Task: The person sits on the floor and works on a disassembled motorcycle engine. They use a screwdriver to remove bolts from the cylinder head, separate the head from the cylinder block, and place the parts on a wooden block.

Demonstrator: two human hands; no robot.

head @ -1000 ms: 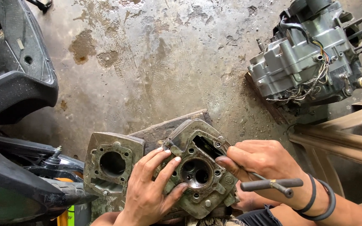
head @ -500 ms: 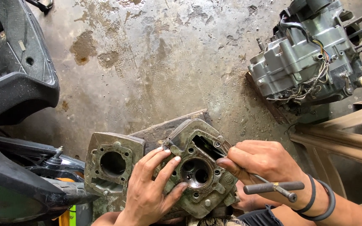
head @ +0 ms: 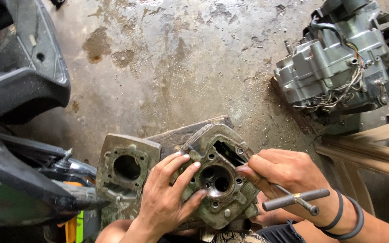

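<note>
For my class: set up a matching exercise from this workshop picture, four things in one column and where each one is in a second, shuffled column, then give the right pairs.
Things
1. Left hand
2. Right hand
3. Engine
4. Cylinder block

Places
A. On the floor at upper right, wires hanging out
B. Spread flat on the cylinder head
C. Gripping a T-handle tool at the head's edge
D. Just left of the head, bore facing up

Pairs: 1-B, 2-C, 3-A, 4-D
</note>
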